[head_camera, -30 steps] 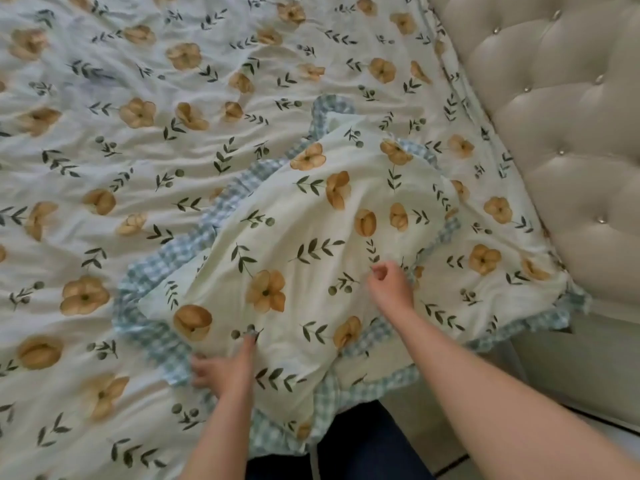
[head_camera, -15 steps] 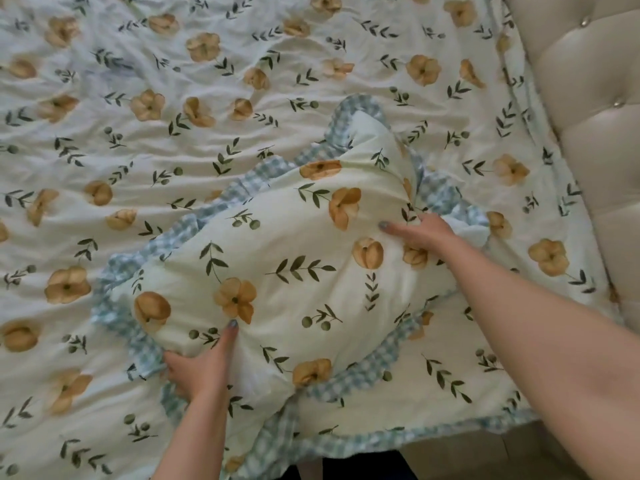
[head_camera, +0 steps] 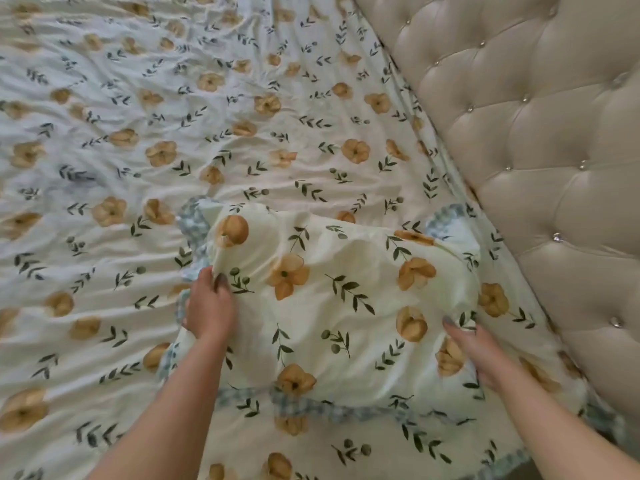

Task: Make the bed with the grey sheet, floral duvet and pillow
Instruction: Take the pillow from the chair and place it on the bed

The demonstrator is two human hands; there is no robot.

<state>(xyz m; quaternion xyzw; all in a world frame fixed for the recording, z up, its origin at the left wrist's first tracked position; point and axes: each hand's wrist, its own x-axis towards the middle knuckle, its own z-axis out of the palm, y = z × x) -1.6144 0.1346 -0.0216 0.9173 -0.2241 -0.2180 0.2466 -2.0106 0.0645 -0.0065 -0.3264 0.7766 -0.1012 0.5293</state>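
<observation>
Pillow [head_camera: 346, 306], floral, frilled, shifted toward headboard [head_camera: 536, 133], left fingers [head_camera: 221, 284] and right fingers [head_camera: 454, 328] clamping it

1. No writing, label, brand, number or sign can be read anywhere in this view.
2. The floral duvet [head_camera: 242, 150] and the pillow [head_camera: 329, 299] carry only a printed pattern of flowers and leaf sprigs, with no lettering in it.
</observation>
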